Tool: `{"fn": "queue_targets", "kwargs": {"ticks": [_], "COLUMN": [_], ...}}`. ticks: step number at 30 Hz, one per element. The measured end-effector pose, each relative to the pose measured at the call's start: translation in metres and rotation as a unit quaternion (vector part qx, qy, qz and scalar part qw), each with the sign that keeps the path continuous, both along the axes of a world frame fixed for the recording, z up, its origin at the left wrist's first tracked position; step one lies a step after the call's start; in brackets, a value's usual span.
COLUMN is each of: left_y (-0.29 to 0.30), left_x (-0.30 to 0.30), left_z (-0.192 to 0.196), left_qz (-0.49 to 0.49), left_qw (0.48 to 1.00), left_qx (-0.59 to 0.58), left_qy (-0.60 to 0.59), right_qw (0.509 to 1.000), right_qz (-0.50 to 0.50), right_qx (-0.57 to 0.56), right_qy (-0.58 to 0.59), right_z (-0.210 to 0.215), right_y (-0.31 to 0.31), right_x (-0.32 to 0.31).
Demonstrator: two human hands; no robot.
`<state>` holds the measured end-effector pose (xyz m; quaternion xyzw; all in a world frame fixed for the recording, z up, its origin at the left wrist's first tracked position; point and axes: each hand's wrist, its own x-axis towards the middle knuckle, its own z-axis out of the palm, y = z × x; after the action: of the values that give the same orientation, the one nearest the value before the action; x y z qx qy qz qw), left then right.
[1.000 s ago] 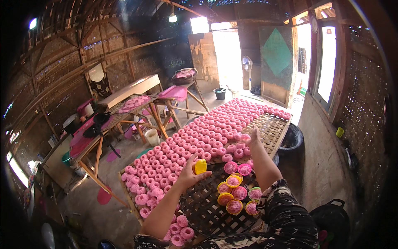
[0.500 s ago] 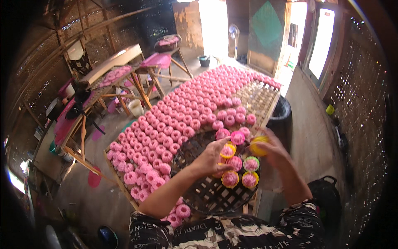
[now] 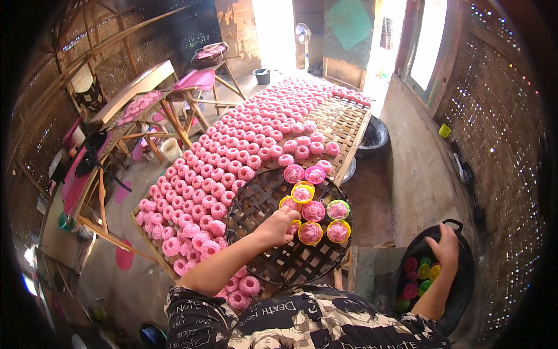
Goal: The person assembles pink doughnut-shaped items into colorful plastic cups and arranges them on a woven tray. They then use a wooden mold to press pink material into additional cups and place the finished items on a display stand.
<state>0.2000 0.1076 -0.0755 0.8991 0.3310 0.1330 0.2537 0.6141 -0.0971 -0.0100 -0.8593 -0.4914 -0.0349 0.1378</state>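
My left hand (image 3: pixel 278 228) is over the round dark woven tray (image 3: pixel 256 206), its fingers closed on a yellow cup (image 3: pixel 296 227) mostly hidden under them. Beside it are several fluted cups filled with pink strands: a yellow one (image 3: pixel 310 233), a pink one (image 3: pixel 313 211) and a green one (image 3: pixel 337 209) among them. At the right, my right hand (image 3: pixel 445 247) hangs over a black tub (image 3: pixel 465 285), fingers apart and nothing visible in them. Inside the tub lie several pink, yellow and green cups (image 3: pixel 424 271).
Rows of pink ring-shaped strand cakes (image 3: pixel 215 180) cover much of the long woven bamboo table (image 3: pixel 340 125). A dark basin (image 3: pixel 373 136) stands beyond its right edge. Low wooden benches (image 3: pixel 139 90) hold pink sheets at the left. A fan (image 3: pixel 303 35) stands by the bright doorway.
My right hand has moved from above the tray, where it held a yellow cup, down and right to the black tub. My left hand has shifted slightly down and left. The view has shifted too.
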Motion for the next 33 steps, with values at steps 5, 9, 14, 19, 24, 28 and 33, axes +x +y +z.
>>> {"fn": "queue_targets", "kwargs": {"ticks": [5, 9, 14, 19, 24, 28, 33], "left_y": [-0.011, -0.027, -0.038, -0.025, -0.004, -0.003, -0.006], "left_x": [-0.002, 0.019, 0.006, -0.017, -0.041, -0.053, -0.054], "left_z": [0.043, 0.071, 0.081, 0.059, 0.017, -0.014, -0.03], "left_qz": [0.139, -0.002, -0.006, 0.145, 0.324, 0.349, 0.321], "left_qw": [0.978, 0.961, 0.963, 0.951, 0.795, 0.902, 0.945], "left_qx": [0.002, 0.248, 0.258, -0.037, -0.274, -0.174, -0.039], "left_qy": [-0.156, -0.12, -0.071, -0.271, -0.433, -0.182, -0.051], "right_qw": [0.753, 0.311, 0.182, 0.233, 0.225, 0.44, 0.479], "right_qz": [0.285, 0.174, 0.17, 0.158, 0.258, 0.018, -0.055], "right_qx": [0.133, -0.001, -0.089, -0.08, 0.025, 0.161, 0.224], "right_qy": [0.579, 0.934, 0.965, 0.956, 0.939, 0.883, 0.847], "right_z": [-0.01, -0.038, -0.047, -0.049, -0.056, -0.059, -0.045], "right_y": [0.074, 0.116, 0.145, 0.167, 0.266, 0.388, 0.461], "right_x": [-0.123, -0.222, -0.251, -0.251, -0.206, -0.163, -0.145]}}
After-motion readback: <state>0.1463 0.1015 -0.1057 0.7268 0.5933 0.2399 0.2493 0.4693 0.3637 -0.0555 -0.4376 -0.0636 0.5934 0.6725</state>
